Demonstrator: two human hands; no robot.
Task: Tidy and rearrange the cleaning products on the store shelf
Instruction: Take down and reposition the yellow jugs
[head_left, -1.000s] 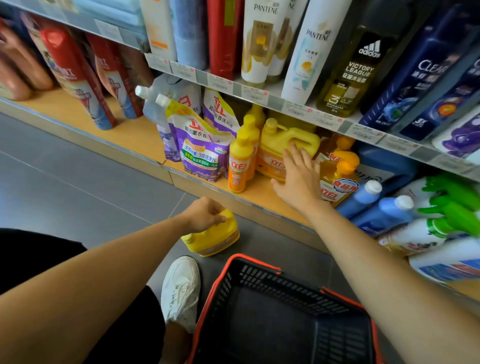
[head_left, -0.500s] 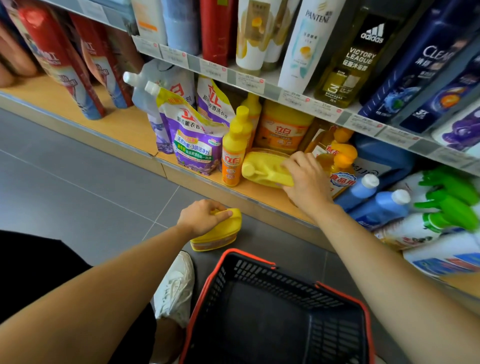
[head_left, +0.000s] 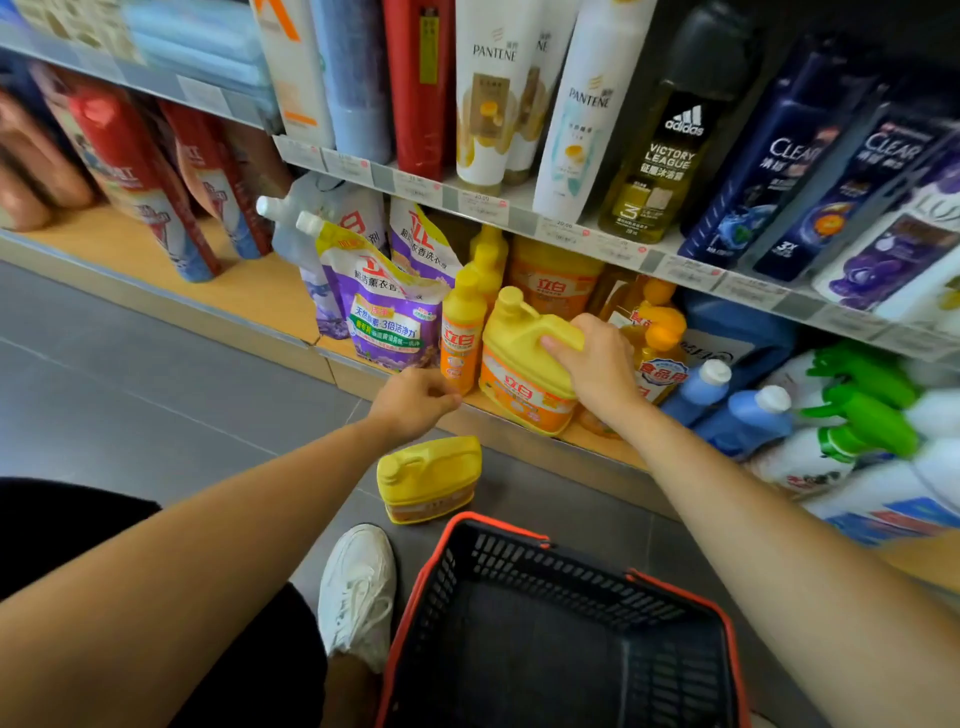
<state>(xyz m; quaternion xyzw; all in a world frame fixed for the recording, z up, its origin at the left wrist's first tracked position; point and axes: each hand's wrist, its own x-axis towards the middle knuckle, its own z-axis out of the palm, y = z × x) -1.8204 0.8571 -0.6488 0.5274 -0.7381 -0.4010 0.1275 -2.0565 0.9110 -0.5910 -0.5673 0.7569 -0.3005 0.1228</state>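
Head view, right hand (head_left: 597, 366) gripping shelf jug (head_left: 511, 340)

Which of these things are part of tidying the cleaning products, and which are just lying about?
Part of the job: yellow jug on the shelf, gripped by the right hand; yellow jug on the floor; slim yellow bottle beside the left hand; purple refill pouch.
Just lying about: basket; Pantene bottles overhead; white shoe.
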